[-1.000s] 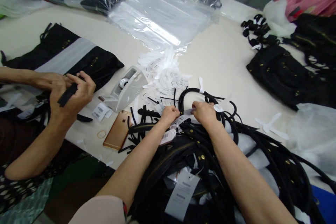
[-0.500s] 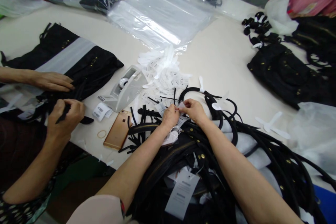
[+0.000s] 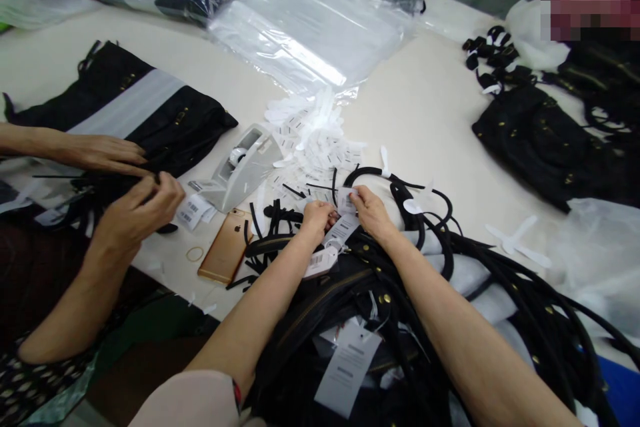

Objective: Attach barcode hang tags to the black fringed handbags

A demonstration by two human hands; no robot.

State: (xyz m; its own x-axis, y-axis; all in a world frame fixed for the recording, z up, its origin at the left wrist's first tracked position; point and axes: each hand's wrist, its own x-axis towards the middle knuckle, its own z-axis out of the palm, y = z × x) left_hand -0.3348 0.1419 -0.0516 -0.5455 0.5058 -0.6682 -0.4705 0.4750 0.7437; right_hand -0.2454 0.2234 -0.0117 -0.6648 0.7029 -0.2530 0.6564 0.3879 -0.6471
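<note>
My right hand [image 3: 371, 212] pinches the edge of a small whitish label [image 3: 345, 201] between thumb and fingers. Beside it on the left, my left hand [image 3: 318, 219] has its fingers curled together; what they grip is too small to make out. White hang tags [image 3: 341, 230] dangle just below both hands, one with a barcode [image 3: 321, 261]. Under my forearms lie stacked black bags [image 3: 310, 320] with brass zips and studs, and a larger printed tag [image 3: 347, 368] rests on them. Black cord straps [image 3: 447, 240] loop out to the right.
Beyond my hands are a pile of printed labels [image 3: 320, 133], a grey tape dispenser [image 3: 245, 163] and clear plastic bags [image 3: 310, 33]. A gold phone [image 3: 225, 247] lies left. A co-worker's hands [image 3: 145, 203] work at another black bag [image 3: 165, 107]. More black bags [image 3: 545, 140] lie right.
My hands have moved slightly apart, and the label now shows between them. The hang tags below have turned to face up more. The co-worker's nearer hand has risen to the right.
</note>
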